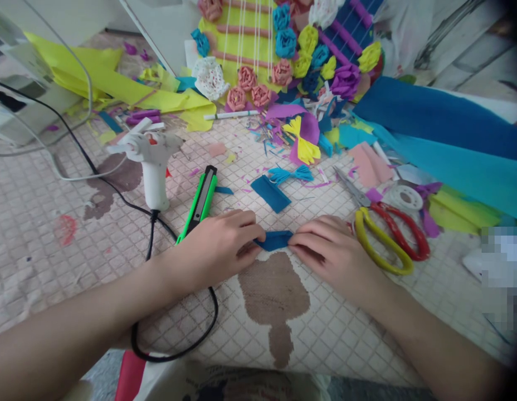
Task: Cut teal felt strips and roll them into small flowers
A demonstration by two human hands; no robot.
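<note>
Between my two hands, just above the worn patch of the tablecloth, is a small folded strip of blue crepe paper (276,240). My left hand (225,239) pinches its left end, and my right hand (325,245) pinches its right end. A second folded piece of blue crepe paper (271,193) lies flat just beyond the hands, with a tied bundle of blue paper strands (291,174) behind it. The green utility knife (202,197) rests by my left wrist. Scissors (381,228) with yellow and red handles lie beside my right hand.
A white glue gun (153,167) stands at left, its black cord (216,312) looping under my left forearm. Paper roses (247,78) and scraps fill the back. Blue crepe sheets (442,122) spread at right, near a tape roll (404,196). The quilted tablecloth (359,334) ends in front.
</note>
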